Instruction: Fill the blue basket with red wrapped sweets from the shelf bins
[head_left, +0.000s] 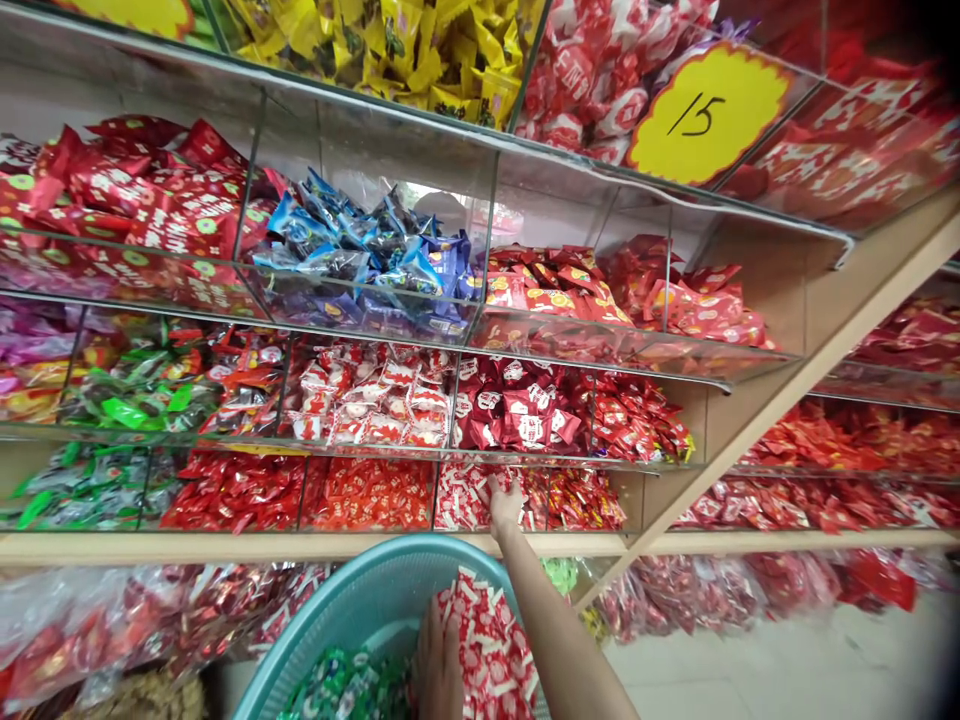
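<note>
My right hand (508, 506) reaches into a lower-shelf bin of small red-and-white wrapped candies (461, 497). Its fingers look apart at the candies, and no candy shows in its grasp. Below, in a teal plastic basket (360, 570), my left hand (439, 655) stands edge-up with fingers extended. It lies against a heap of red-and-white wrapped candies (491, 640). To the left of that hand, green wrapped candies (345, 685) cover part of the basket's bottom. My right forearm passes over the basket's right rim.
Clear-walled shelf bins hold yellow candies (420, 50), blue packets (360, 240) and red packets (540, 415). A yellow price tag (709, 112) reads 15. A slanting wooden divider (750, 420) stands right. Bagged candies (690, 595) lie under the wooden ledge (187, 548).
</note>
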